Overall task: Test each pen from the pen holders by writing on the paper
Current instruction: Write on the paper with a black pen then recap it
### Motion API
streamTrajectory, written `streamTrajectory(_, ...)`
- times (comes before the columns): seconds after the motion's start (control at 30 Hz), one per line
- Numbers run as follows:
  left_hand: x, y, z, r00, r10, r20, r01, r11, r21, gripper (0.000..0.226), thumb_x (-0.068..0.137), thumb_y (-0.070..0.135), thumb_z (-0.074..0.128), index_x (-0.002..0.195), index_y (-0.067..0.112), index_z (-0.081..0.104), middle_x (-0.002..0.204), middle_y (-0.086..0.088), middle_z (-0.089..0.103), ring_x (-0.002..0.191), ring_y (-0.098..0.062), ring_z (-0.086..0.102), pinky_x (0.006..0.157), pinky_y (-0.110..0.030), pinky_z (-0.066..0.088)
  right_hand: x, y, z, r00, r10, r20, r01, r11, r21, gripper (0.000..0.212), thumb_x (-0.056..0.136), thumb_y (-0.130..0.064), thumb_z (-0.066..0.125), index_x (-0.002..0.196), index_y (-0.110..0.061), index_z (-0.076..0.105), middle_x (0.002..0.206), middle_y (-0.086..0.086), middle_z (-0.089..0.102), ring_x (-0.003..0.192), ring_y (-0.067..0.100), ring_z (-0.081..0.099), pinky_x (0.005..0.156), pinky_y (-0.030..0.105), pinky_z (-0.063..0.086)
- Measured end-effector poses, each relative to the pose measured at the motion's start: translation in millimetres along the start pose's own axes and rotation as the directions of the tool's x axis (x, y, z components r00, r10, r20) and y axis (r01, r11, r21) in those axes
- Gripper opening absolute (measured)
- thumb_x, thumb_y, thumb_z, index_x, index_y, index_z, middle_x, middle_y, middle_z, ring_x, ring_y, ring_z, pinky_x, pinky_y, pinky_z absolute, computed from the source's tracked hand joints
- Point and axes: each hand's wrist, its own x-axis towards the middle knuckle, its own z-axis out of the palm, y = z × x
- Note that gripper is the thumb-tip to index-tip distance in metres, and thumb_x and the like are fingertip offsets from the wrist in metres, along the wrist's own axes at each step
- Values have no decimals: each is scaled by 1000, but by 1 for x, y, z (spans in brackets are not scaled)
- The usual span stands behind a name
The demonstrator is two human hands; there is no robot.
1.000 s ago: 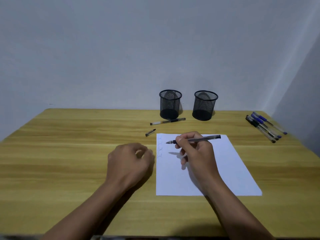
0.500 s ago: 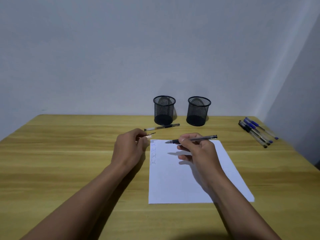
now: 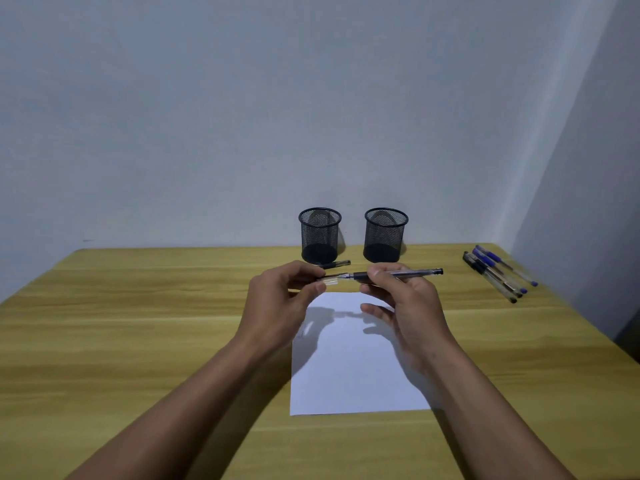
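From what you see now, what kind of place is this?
Probably a plain desk in a room corner, set up for writing: a wooden table against bare walls, two mesh pen holders, a sheet of paper and a row of pens.

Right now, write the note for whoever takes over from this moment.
Right hand: holds the uncapped pen level above the paper.
Left hand: holds the clear cap at the pen's tip.
Both mesh holders look empty; one pen lies before the left holder, and a group of pens lies far right.
Done: faint marks on the paper's left edge.
Left: cap this pen; probably test the lone pen.
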Motion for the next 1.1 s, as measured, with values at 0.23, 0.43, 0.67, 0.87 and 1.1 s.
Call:
streamTrajectory(0.23, 0, 7, 1, 999, -48, 2, 48, 992, -120, 13, 86, 9, 74, 93, 20, 76, 79, 3, 76, 75, -17, 72, 75, -28, 59, 1, -11, -7, 1000, -13, -5, 13, 998, 56, 5, 94, -12, 68, 92, -12, 73, 80, 3, 73, 76, 11, 71, 65, 31, 59)
streamTrajectory(0.43, -3, 12, 2, 994, -79, 76, 92, 978, -190, 14, 85, 7, 75, 96, 15, 77, 83, -1, 78, 78, -17, 74, 77, -27, 59, -4, -4, -5, 998, -11, 69, 13, 1000, -21, 3, 91, -15, 73, 90, -14, 75, 81, 1, 74, 83, 14, 72, 67, 33, 58)
streamTrajectory(0.67, -4, 26, 3, 978, -178, 109, 208, 881, -424, 16, 82, 2, 76, 98, 4, 77, 87, -10, 78, 78, -18, 73, 77, -25, 59, -6, -7, -3, 995, -2, 102, 0, 1000, 22, 6, 92, -11, 71, 88, -11, 75, 85, 9, 76, 77, 14, 71, 66, 29, 59)
streamTrajectory(0.87, -6, 25, 4, 972, -196, 127, 232, 882, -410, 16, 82, 0, 76, 97, 6, 77, 88, -12, 78, 81, -24, 75, 79, -26, 59, -8, -7, -3, 994, -30, 108, 29, 1000, 7, 7, 90, -8, 73, 84, -11, 76, 76, 6, 74, 74, 15, 71, 65, 28, 59)
streamTrajectory(1.1, -9, 27, 6, 968, -216, 125, 249, 877, -412, 10, 83, -2, 74, 93, 0, 76, 82, -17, 75, 74, -19, 70, 78, -28, 60, -8, -14, -8, 987, 8, 163, 10, 994, -107, 6, 89, -13, 75, 95, -13, 75, 84, 4, 76, 85, 17, 73, 68, 32, 60)
